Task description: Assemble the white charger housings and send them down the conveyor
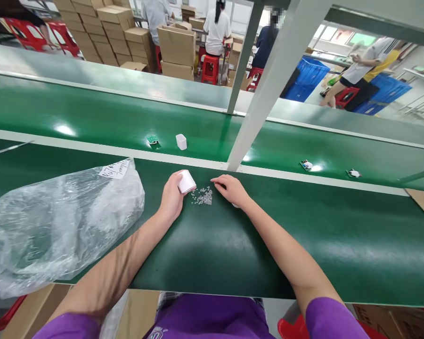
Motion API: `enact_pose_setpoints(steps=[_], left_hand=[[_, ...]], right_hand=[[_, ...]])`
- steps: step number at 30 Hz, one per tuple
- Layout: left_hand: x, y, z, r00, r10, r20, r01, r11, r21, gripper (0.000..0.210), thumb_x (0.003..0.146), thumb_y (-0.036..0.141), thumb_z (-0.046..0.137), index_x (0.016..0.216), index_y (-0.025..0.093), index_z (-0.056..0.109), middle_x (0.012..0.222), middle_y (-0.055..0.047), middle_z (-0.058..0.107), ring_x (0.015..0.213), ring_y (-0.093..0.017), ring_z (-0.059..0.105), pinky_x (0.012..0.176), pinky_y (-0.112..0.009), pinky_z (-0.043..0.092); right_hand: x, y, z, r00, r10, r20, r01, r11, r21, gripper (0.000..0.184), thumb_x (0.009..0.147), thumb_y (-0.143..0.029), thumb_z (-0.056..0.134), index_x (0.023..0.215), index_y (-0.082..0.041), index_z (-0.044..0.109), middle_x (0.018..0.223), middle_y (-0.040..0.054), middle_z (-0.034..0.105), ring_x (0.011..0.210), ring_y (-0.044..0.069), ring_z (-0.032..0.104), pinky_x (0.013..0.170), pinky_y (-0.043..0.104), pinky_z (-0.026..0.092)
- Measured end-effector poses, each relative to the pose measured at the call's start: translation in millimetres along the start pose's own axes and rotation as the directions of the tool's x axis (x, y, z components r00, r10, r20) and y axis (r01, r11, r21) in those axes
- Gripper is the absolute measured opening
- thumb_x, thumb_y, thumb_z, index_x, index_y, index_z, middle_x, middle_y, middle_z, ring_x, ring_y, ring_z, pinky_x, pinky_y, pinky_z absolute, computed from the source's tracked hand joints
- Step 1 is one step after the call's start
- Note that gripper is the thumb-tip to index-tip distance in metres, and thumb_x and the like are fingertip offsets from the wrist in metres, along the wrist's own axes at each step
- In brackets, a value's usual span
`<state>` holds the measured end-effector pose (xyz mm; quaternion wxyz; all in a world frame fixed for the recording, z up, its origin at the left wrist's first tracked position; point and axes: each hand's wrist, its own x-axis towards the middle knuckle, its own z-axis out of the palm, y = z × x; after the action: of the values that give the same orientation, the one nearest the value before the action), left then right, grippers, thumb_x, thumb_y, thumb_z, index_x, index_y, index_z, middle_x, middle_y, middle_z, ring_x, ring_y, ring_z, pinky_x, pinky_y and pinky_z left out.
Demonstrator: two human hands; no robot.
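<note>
The white housing (187,181), a smooth, round-cornered block, is gripped in the left hand (171,195) over the green worktop (212,259), tilted beside a loose pile (204,196) of tiny translucent pieces, presumably to have both within short reach. The right hand (232,190) is at the pile's other side, thumb and forefinger close together (whether they pinch a piece is too small to tell). To the left lies a crinkled clear plastic bag (67,221), seemingly placed there to give the hands room. Beyond the pale rail (92,147), a hollow white cup (181,141) and a green circuit board (152,140) rest on the glossy belt (109,113).
</note>
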<state>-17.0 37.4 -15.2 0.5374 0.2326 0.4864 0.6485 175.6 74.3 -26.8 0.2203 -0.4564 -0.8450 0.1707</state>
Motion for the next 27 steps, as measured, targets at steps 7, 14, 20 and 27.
enact_pose_setpoints(steps=[7, 14, 20, 27], left_hand=[[-1.3, 3.5, -0.3, 1.0, -0.018, 0.024, 0.016, 0.997, 0.077, 0.023, 0.074, 0.035, 0.058, 0.087, 0.018, 0.064, 0.08, -0.002, 0.059, 0.066, -0.013, 0.057, 0.049, -0.021, 0.05], [-5.0, -1.8, -1.4, 0.995, -0.018, 0.096, -0.001, 0.981, 0.193, 0.023, 0.076, 0.034, 0.056, 0.093, 0.018, 0.061, 0.083, -0.002, 0.059, 0.07, -0.014, 0.057, 0.053, -0.022, 0.051], [-6.8, -3.7, -1.2, 0.992, -0.046, 0.119, 0.023, 0.982, 0.186, 0.028, 0.073, 0.032, 0.061, 0.098, 0.019, 0.061, 0.088, -0.002, 0.061, 0.076, -0.016, 0.06, 0.058, -0.025, 0.055], [-22.8, -5.9, 0.5, 0.939, -0.134, 0.315, 0.078, 0.98, 0.184, 0.056, 0.063, 0.03, 0.078, 0.115, 0.018, 0.062, 0.1, -0.005, 0.068, 0.09, -0.019, 0.065, 0.077, -0.029, 0.054]], right_hand=[[12.4, -0.3, 5.5, 0.99, -0.048, 0.131, 0.066, 0.989, -0.133, 0.017, 0.092, -0.021, 0.06, 0.096, -0.024, 0.076, 0.098, 0.0053, 0.07, 0.092, 0.019, 0.062, 0.073, 0.029, 0.048], [6.5, -11.0, 0.4, 0.982, -0.053, 0.181, 0.088, 0.978, -0.191, 0.021, 0.096, -0.021, 0.052, 0.092, -0.022, 0.073, 0.097, 0.0073, 0.07, 0.09, 0.02, 0.06, 0.068, 0.028, 0.045], [7.3, -13.7, 1.0, 0.991, -0.014, 0.137, 0.032, 0.991, -0.132, 0.018, 0.093, -0.018, 0.053, 0.086, -0.019, 0.069, 0.092, 0.0081, 0.068, 0.089, 0.02, 0.061, 0.065, 0.027, 0.046], [-25.1, -29.3, -15.6, 0.981, 0.161, -0.104, -0.125, 0.949, 0.289, 0.017, 0.095, -0.031, 0.052, 0.093, -0.019, 0.066, 0.088, 0.003, 0.068, 0.073, 0.013, 0.063, 0.06, 0.024, 0.051]])
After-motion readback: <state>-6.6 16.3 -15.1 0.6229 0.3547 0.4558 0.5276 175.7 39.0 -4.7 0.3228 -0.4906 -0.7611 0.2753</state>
